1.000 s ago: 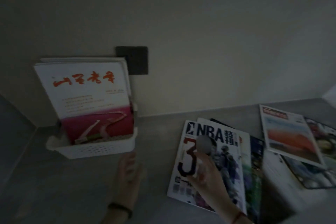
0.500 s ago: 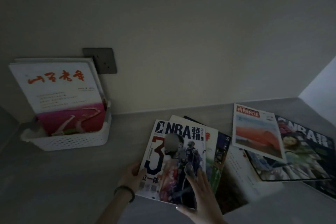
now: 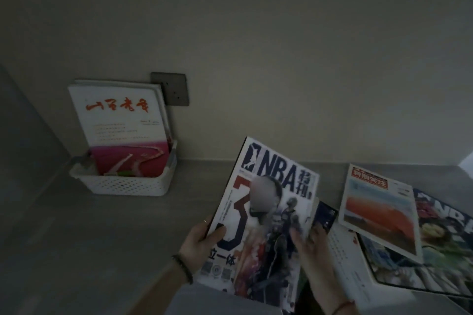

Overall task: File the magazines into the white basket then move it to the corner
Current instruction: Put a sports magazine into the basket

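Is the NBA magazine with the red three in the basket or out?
Out. The left hand and right hand grip the NBA magazine above the counter, apart from the white basket.

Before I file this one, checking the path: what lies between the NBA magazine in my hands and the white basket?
Nothing: the head view shows only bare counter between the NBA magazine and the basket.

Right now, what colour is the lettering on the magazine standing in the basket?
Red-orange lettering; the head view shows it.
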